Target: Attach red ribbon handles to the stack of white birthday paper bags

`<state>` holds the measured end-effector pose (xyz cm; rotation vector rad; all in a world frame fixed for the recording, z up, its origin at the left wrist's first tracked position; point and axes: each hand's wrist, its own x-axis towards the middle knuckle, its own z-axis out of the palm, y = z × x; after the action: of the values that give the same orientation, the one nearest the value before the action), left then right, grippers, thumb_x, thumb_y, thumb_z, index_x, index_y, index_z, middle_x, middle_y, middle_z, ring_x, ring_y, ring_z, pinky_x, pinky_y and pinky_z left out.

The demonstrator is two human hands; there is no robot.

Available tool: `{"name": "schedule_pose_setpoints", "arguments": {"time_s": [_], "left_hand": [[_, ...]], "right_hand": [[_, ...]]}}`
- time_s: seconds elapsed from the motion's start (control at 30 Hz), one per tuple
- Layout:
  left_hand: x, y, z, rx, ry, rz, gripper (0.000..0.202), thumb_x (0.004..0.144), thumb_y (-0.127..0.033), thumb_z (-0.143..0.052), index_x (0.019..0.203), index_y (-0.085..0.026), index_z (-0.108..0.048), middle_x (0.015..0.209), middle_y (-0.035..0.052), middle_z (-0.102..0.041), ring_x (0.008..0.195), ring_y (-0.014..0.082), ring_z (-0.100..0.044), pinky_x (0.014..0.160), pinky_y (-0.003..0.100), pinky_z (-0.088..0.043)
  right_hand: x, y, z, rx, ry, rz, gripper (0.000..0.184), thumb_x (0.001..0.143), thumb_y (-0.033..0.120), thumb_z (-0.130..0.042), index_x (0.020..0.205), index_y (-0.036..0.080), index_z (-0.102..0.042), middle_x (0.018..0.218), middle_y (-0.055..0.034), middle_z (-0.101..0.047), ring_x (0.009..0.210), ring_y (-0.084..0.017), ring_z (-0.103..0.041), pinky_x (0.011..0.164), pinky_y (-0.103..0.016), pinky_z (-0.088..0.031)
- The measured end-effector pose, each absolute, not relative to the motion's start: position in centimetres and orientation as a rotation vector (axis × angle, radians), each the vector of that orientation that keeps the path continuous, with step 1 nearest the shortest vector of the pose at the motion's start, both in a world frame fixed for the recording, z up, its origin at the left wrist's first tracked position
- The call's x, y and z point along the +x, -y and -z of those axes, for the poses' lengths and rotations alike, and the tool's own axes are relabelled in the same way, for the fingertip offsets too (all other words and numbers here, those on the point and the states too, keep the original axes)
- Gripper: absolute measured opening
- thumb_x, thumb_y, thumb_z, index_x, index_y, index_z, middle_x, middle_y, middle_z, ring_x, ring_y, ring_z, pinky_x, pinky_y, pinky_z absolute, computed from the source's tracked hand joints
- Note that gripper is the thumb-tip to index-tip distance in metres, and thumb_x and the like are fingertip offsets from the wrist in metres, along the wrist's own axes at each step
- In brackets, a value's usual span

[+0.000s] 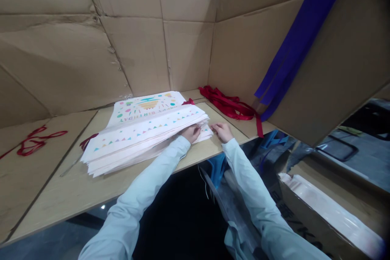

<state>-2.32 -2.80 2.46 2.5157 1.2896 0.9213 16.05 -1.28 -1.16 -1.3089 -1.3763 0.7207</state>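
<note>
A stack of white printed sheets (146, 124) with "Happy Birthday" lettering, coloured dots and small triangles lies on the table, creased across the middle. My left hand (191, 133) is at the stack's near right corner, its curled fingers closed at the sheet edges. Just beyond that corner, my right hand (224, 131) has thumb and fingers pinched together near the lower sheets; whatever is between them is too small to make out. Bits of dark red ribbon (188, 101) show at the stack's far right edge, with another dark red ribbon (88, 141) at its left end.
Red ribbons (228, 103) are heaped at the table's back right; a thin red ribbon (33, 140) loops at left. Cardboard walls (185, 53) enclose the wooden table (76, 189). Purple strips (304, 36) hang on the right. Below stands an open carton (304, 211) holding white plastic-wrapped material.
</note>
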Motion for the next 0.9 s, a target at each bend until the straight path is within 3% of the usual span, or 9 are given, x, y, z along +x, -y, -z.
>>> {"name": "schedule_pose_setpoints", "arguments": {"time_s": [0.37,0.5,0.63,0.7,0.77,0.83,0.9], "left_hand": [[-2.1,3.0,-2.3,2.507,-1.275,-0.946,0.018,0.078,-0.025,-0.053,0.077,-0.011,-0.064,0.074,0.0067,-0.065,0.069,0.0159,-0.059,0.072,0.029,-0.049],[-2.1,2.9,-2.3,2.548,-1.235,-0.876,0.028,0.067,-0.03,-0.067,0.088,-0.013,-0.065,0.085,0.0077,-0.066,0.079,0.021,-0.061,0.078,0.033,-0.051],[-2.5,2.9,-2.4,2.646,-1.264,-0.966,0.032,0.079,-0.02,-0.051,0.109,-0.015,-0.06,0.11,0.0098,-0.061,0.106,0.0235,-0.054,0.099,0.038,-0.039],[-2.6,3.0,-2.5,2.669,-1.33,-1.008,0.036,0.081,-0.017,-0.046,0.116,-0.016,-0.056,0.122,0.0093,-0.054,0.118,0.0244,-0.046,0.106,0.04,-0.032],[-2.7,3.1,-2.7,2.709,-1.348,-1.007,0.043,0.081,-0.013,-0.044,0.122,-0.019,-0.052,0.131,0.0066,-0.047,0.124,0.0238,-0.039,0.109,0.04,-0.027],[-2.7,3.1,-2.9,2.75,-1.304,-0.948,0.049,0.079,-0.005,-0.039,0.125,-0.02,-0.049,0.134,0.0035,-0.043,0.126,0.0208,-0.037,0.11,0.037,-0.025],[-2.7,3.0,-2.9,2.747,-1.281,-0.851,0.053,0.076,0.002,-0.035,0.122,-0.02,-0.053,0.13,0.0032,-0.049,0.122,0.0185,-0.042,0.108,0.035,-0.029]], "right_hand": [[15.3,2.7,-0.6,-1.067,1.175,-1.093,0.038,0.044,0.034,-0.073,0.073,0.011,-0.063,0.056,-0.0011,-0.06,0.046,-0.007,-0.044,0.043,-0.019,-0.031],[15.3,2.7,-0.6,-1.038,1.207,-1.087,0.041,0.051,0.038,-0.07,0.081,0.012,-0.062,0.063,-0.0034,-0.062,0.049,-0.008,-0.047,0.038,-0.018,-0.028],[15.4,2.3,-0.1,-1.071,1.22,-0.942,0.05,0.063,0.042,-0.059,0.105,0.014,-0.056,0.088,-0.0075,-0.065,0.061,-0.012,-0.053,0.038,-0.018,-0.035],[15.5,2.0,0.3,-1.215,1.258,-0.809,0.043,0.068,0.04,-0.052,0.103,0.014,-0.057,0.089,-0.008,-0.065,0.065,-0.014,-0.056,0.045,-0.022,-0.042],[15.6,1.6,0.6,-1.373,1.382,-0.636,0.03,0.071,0.035,-0.049,0.086,0.013,-0.063,0.086,-0.0082,-0.065,0.073,-0.016,-0.058,0.06,-0.027,-0.047],[15.8,1.4,0.7,-1.454,1.532,-0.484,0.023,0.071,0.03,-0.05,0.068,0.014,-0.065,0.088,-0.0083,-0.066,0.086,-0.019,-0.058,0.078,-0.032,-0.045],[15.9,1.4,0.7,-1.461,1.605,-0.425,0.023,0.071,0.029,-0.05,0.06,0.015,-0.065,0.092,-0.008,-0.066,0.093,-0.021,-0.057,0.087,-0.033,-0.041]]}}
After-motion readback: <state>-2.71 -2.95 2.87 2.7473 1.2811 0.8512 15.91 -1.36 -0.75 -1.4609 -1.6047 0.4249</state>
